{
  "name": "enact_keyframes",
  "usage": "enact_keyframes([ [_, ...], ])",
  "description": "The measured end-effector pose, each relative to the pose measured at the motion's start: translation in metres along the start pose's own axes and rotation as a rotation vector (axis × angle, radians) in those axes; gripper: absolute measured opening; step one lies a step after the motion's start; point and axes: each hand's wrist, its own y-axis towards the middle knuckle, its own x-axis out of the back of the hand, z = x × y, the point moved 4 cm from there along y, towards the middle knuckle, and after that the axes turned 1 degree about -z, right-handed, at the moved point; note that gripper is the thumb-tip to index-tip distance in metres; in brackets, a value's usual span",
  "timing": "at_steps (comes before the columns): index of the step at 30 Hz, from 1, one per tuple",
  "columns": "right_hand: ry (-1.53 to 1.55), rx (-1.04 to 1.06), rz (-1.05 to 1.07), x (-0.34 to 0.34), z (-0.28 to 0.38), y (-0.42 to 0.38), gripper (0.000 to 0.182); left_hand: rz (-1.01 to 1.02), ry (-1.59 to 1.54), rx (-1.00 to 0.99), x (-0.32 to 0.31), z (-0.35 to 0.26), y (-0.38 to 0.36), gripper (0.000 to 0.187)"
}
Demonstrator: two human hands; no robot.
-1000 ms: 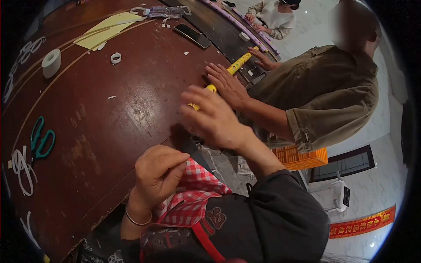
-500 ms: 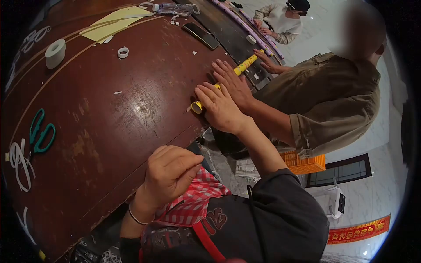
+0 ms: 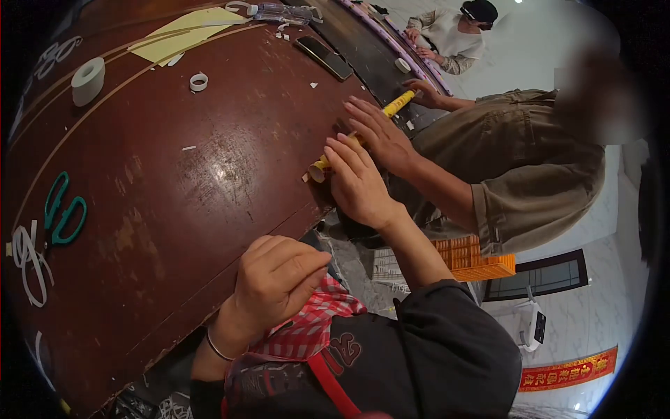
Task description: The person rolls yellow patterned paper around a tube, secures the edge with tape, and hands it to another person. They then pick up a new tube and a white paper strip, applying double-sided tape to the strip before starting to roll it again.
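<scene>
A yellow patterned tube (image 3: 398, 104) lies on the dark red table near its edge, its open end facing me. My right hand (image 3: 359, 183) rests on the near part of it, fingers stretched out and laid across it. Just beyond, a co-worker's hand (image 3: 382, 136) also lies on the tube, and their other hand (image 3: 427, 95) is at its far end. My left hand (image 3: 283, 279) hovers by the table edge, away from the tube, fingers curled together against the thumb, with nothing visible in them.
On the table (image 3: 209, 230) are green-handled scissors (image 3: 68, 216), a white tape roll (image 3: 88, 82), a small white ring (image 3: 199, 82), a phone (image 3: 324, 57), yellow paper (image 3: 183, 36) and a plastic bottle (image 3: 283, 14). An orange crate (image 3: 474, 258) stands beyond the edge. Another person (image 3: 457, 35) sits farther off.
The tube has rolled slightly toward the table edge, and my right hand and the co-worker's near hand have shifted with it. My left hand has kept its curled shape.
</scene>
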Motion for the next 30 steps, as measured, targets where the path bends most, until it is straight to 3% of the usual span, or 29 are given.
enact_keyframes([
  [3, 0.211, 0.068, -0.139, 0.014, 0.024, -0.008, 0.047, 0.017, 0.018, 0.005, 0.000, -0.001, 0.002, 0.022],
  [6, 0.295, 0.214, -0.067, 0.009, 0.044, -0.011, 0.045, 0.020, 0.032, -0.007, -0.001, -0.001, 0.001, 0.022],
  [9, 0.188, 0.127, -0.105, 0.016, 0.023, -0.002, 0.049, 0.013, 0.037, -0.008, 0.001, -0.002, 0.002, 0.021],
  [11, -0.017, -0.027, -0.003, 0.022, -0.001, 0.010, 0.056, 0.007, 0.041, -0.006, 0.001, -0.002, 0.002, 0.021],
  [12, -0.061, -0.064, 0.120, 0.019, -0.021, 0.006, 0.068, 0.001, 0.043, -0.005, 0.001, -0.001, 0.002, 0.020],
  [15, -0.273, -0.071, 0.282, 0.005, -0.061, -0.004, 0.071, -0.019, 0.064, -0.003, 0.000, 0.001, -0.001, 0.018],
  [18, -0.191, -0.083, 0.110, -0.001, -0.089, 0.000, 0.054, -0.002, 0.120, 0.032, 0.000, 0.000, -0.002, 0.015],
  [22, -0.107, -0.033, 0.061, 0.002, -0.112, 0.012, 0.039, 0.012, 0.168, 0.063, 0.001, 0.000, -0.003, 0.014],
  [30, -0.070, -0.021, -0.087, 0.020, -0.121, 0.026, 0.033, -0.044, 0.220, 0.230, 0.002, 0.000, -0.013, 0.013],
])
